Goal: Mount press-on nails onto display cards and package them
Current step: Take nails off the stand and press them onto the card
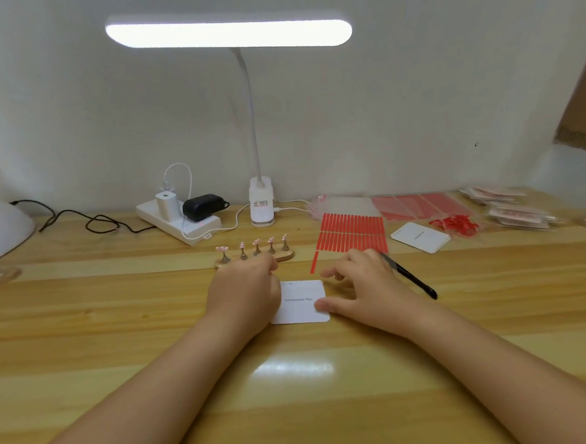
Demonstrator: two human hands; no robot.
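Head view, wooden tabletop point(118, 301) under a lit white desk lamp point(228, 33).

White display card point(298, 302) lies flat at centre, faint print across it. Left hand point(244, 290) rests on the card's left edge, knuckles up, fingers curled under toward the nail stand; whether it grips anything cannot be told. Right hand point(360, 286) sits at the card's right edge: thumb pressing the card's right side, fingers loosely spread and relaxed, tips hovering near the top right corner. A black pen-like tool point(411, 278) lies slanted just behind the right hand; contact unclear.

Just beyond the left hand, a wooden nail stand point(254, 256) carries five pink press-on nails point(256, 243) on upright pegs.

Right of the stand: sheet of red adhesive strips point(352, 233), one strip at its lower left set apart. Further right, a second white card point(421, 237), a heap of small red pieces point(454, 225), clear bags with red edging point(421, 205), stacked packets point(510, 205).

Back left: white power strip point(178, 222) with chargers plugged in.
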